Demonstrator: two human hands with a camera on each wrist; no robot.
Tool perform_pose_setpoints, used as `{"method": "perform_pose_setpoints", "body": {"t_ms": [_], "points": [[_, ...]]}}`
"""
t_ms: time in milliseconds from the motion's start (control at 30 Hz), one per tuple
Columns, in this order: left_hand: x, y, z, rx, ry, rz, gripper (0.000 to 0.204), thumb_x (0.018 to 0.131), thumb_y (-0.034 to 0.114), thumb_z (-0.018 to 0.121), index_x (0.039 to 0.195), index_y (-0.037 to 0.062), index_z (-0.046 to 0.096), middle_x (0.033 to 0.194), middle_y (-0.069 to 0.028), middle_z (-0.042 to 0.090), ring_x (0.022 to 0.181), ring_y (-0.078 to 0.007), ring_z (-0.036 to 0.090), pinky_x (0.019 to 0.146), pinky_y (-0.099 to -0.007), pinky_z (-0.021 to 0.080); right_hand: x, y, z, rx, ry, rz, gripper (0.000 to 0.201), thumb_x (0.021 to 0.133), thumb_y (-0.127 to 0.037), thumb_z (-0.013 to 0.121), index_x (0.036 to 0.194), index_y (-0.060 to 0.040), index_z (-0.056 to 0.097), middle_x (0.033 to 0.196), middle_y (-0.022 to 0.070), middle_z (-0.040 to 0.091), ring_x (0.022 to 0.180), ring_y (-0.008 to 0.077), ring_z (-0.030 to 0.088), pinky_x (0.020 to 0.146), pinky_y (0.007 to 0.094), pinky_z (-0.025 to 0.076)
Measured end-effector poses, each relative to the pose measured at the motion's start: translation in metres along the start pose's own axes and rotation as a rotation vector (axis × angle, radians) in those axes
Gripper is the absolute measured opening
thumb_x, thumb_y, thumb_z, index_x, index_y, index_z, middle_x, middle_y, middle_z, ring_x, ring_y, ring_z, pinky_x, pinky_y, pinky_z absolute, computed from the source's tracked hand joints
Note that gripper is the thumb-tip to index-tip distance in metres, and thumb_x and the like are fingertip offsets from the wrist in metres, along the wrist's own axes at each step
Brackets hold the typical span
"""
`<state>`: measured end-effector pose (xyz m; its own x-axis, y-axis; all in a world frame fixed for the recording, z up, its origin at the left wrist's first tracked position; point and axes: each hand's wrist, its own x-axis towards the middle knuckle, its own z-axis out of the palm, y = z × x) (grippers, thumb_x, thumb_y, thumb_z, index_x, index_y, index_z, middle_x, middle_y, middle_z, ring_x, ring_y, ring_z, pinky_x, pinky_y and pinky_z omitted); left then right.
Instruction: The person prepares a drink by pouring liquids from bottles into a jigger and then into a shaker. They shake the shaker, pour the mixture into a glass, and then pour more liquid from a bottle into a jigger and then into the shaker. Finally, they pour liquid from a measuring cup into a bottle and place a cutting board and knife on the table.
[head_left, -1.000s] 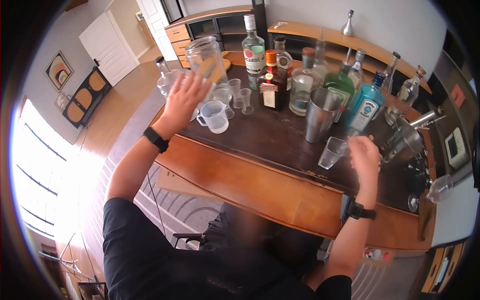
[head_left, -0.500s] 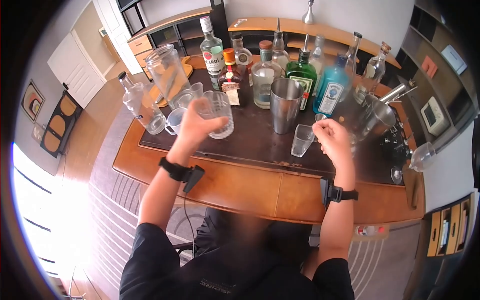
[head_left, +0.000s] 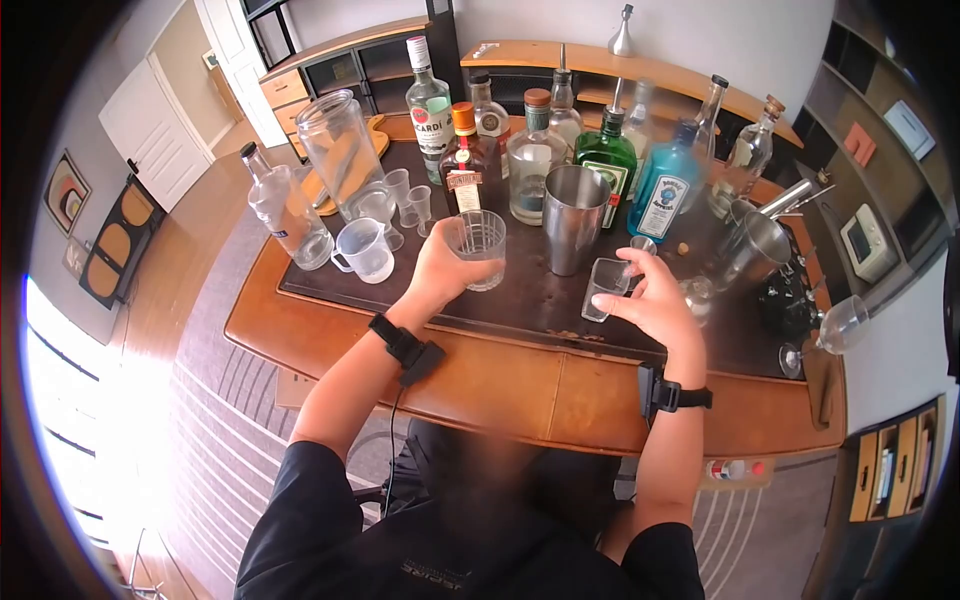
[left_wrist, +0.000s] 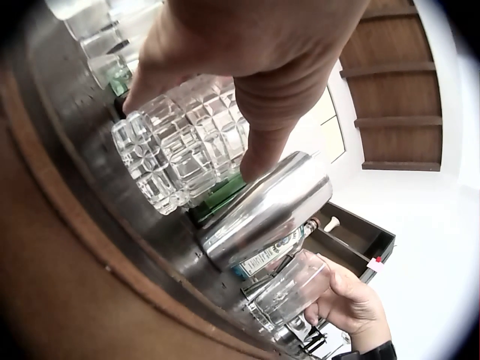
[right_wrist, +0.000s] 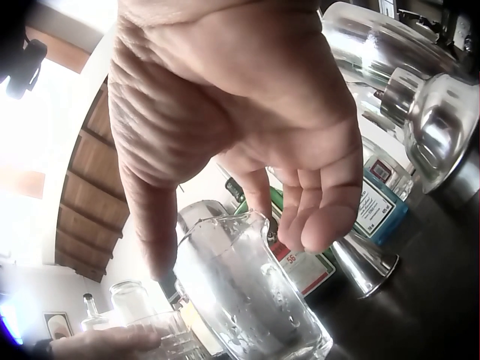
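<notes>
In the head view my left hand (head_left: pixel 445 270) grips a cut-glass tumbler (head_left: pixel 485 245) over the dark tabletop. Its square-patterned wall (left_wrist: pixel 191 131) shows between thumb and fingers in the left wrist view. My right hand (head_left: pixel 655 305) has thumb and index finger at opposite sides of the rim of a small spouted glass (right_wrist: pixel 247 292), its other fingers bent beside it. Wet drops mark the inside of that glass. Just behind it stand a steel shaker tin (head_left: pixel 577 225) and a small metal jigger (right_wrist: pixel 367 262).
Several bottles crowd the back of the table, including a green one (head_left: pixel 605 155) and a blue one (head_left: pixel 660 195). A plastic measuring jug (head_left: pixel 365 250), small stemmed glasses and a large jar (head_left: pixel 340 150) stand left. A stemmed glass (head_left: pixel 845 320) lies tipped at the right edge.
My left hand has come from the far left with the tumbler, moving right toward the table's middle. The right hand's fingers have spread from a pinch beside the spouted glass to around its rim.
</notes>
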<state>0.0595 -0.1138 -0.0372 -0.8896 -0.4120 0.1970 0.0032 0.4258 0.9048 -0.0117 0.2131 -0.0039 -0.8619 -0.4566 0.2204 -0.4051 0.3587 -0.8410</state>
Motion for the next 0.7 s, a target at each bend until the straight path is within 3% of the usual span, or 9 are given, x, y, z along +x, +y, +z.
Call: {"method": "perform_pose_setpoints", "body": {"t_ms": [100,200,300,333,367,500,533,633,700], "points": [[-0.006,0.013,-0.003,0.006,-0.047,-0.055,0.102,0.063,0.034,0.095,0.139,-0.0092,0.042,0.133,-0.021,0.056,0.126,-0.0293,0.056,0.108,-0.0375,0.045,0.002,0.003,0.0,-0.007,-0.053,0.027,0.069,0.074,-0.025,0.091,0.132,-0.0042,0.059,0.109,0.0068,0.06,0.071,0.0072,0.051,0.061,0.0242,0.049],[-0.019,0.022,-0.001,0.309,0.168,0.122,0.106,0.063,0.033,0.095,0.143,-0.0074,0.038,0.139,-0.0242,0.047,0.131,-0.0374,0.048,0.111,-0.0449,0.04,0.005,0.003,0.0,-0.017,-0.07,0.023,0.066,0.074,-0.021,0.091,0.129,-0.0037,0.06,0.109,0.0076,0.062,0.069,0.0069,0.051,0.061,0.0246,0.049],[-0.044,0.064,0.002,0.501,0.358,0.56,0.103,0.067,0.029,0.094,0.146,-0.0027,0.036,0.145,-0.0253,0.038,0.133,-0.0382,0.042,0.112,-0.0484,0.037,0.005,-0.003,-0.001,0.011,-0.077,0.024,0.064,0.073,-0.017,0.092,0.127,-0.0026,0.061,0.108,0.0074,0.062,0.068,0.0064,0.052,0.059,0.0238,0.049],[-0.048,0.075,0.005,0.492,0.343,0.724,0.101,0.066,0.027,0.093,0.146,0.0003,0.038,0.141,-0.0225,0.044,0.131,-0.0405,0.043,0.11,-0.0507,0.038,0.005,-0.006,-0.001,0.025,-0.082,0.026,0.063,0.072,-0.016,0.092,0.126,-0.0023,0.062,0.108,0.0073,0.062,0.068,0.0062,0.052,0.059,0.0233,0.048],[-0.056,0.092,0.008,0.544,0.255,0.823,0.098,0.067,0.025,0.091,0.146,0.0005,0.039,0.131,-0.0196,0.053,0.126,-0.0386,0.049,0.107,-0.0493,0.041,0.004,-0.007,-0.001,0.07,-0.111,0.039,0.063,0.072,-0.014,0.092,0.126,-0.0022,0.061,0.108,0.0072,0.062,0.068,0.0062,0.053,0.058,0.023,0.048],[-0.063,0.103,0.041,0.523,-0.195,0.698,0.081,0.076,0.02,0.083,0.143,-0.0007,0.043,0.12,-0.0208,0.06,0.114,-0.0375,0.058,0.1,-0.0457,0.047,0.002,-0.01,0.003,0.162,-0.217,0.057,0.064,0.074,-0.006,0.089,0.13,-0.0017,0.058,0.111,0.0079,0.06,0.07,0.0068,0.055,0.057,0.0227,0.051],[-0.059,0.102,0.047,0.484,-0.222,0.754,0.078,0.078,0.021,0.081,0.143,-0.0027,0.044,0.118,-0.023,0.061,0.113,-0.0397,0.059,0.097,-0.0474,0.048,0.002,-0.01,0.004,0.163,-0.238,0.054,0.065,0.074,-0.004,0.088,0.132,-0.0016,0.057,0.113,0.0082,0.06,0.072,0.0071,0.056,0.057,0.023,0.052],[-0.052,0.107,0.063,0.399,-0.349,0.614,0.079,0.078,0.022,0.08,0.143,-0.0048,0.043,0.114,-0.0246,0.063,0.108,-0.0421,0.061,0.095,-0.0496,0.049,0.002,-0.011,0.002,0.266,-0.288,0.058,0.069,0.076,0.001,0.085,0.137,-0.0014,0.051,0.116,0.0096,0.057,0.076,0.0084,0.057,0.061,0.0258,0.057],[-0.04,0.097,0.074,0.39,-0.361,0.661,0.072,0.08,0.027,0.078,0.136,-0.0069,0.049,0.111,-0.0266,0.064,0.105,-0.0433,0.062,0.093,-0.0494,0.05,0.001,-0.013,-0.002,0.252,-0.293,0.088,0.077,0.078,0.006,0.08,0.145,-0.0026,0.044,0.122,0.0127,0.055,0.081,0.0115,0.059,0.065,0.0275,0.058]]}}
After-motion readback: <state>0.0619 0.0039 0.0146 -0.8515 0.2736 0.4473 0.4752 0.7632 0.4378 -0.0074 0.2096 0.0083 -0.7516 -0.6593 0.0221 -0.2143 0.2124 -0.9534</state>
